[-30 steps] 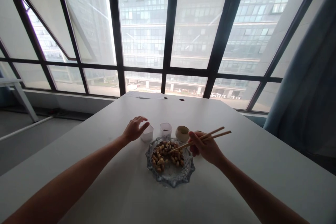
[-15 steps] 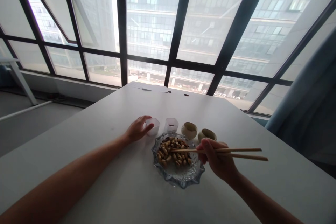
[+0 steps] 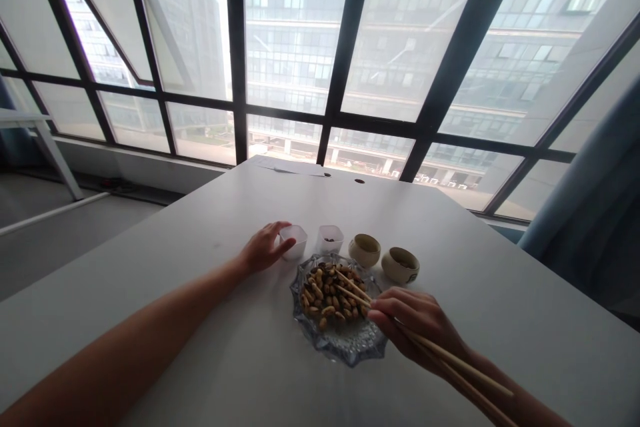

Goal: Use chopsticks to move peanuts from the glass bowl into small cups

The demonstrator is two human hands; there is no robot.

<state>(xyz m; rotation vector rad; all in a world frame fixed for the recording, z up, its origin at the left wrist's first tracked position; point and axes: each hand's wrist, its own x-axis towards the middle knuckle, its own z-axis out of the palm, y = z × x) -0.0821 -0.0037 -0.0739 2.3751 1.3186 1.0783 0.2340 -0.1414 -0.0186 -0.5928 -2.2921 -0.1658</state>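
A clear scalloped glass dish [image 3: 350,345] holds many peanuts in their shells [image 3: 327,295]. My right hand [image 3: 417,323], right of the dish, grips a pair of wooden chopsticks [image 3: 463,367], whose tips rest among the peanuts. Behind the dish, my left hand [image 3: 265,247] has its thumb and fingers around the left side of a translucent plastic cup [image 3: 294,243]. Beside that cup stands a second translucent cup [image 3: 330,240] with small dark bits inside. Further right are a greenish ceramic cup [image 3: 365,251] and another ceramic cup [image 3: 401,266] with dark contents.
All of this stands on a white table [image 3: 215,340]. Sheets of paper [image 3: 293,167] lie at its far edge, near two dark round holes. Tall windows rise behind, a blue curtain [image 3: 590,167] hangs at the right, and another white table [image 3: 25,119] is at the left.
My right hand has moved down and turned, so the chopsticks now slant from upper left to lower right. The right ceramic cup is now uncovered. Some peanuts have shifted toward the near side.
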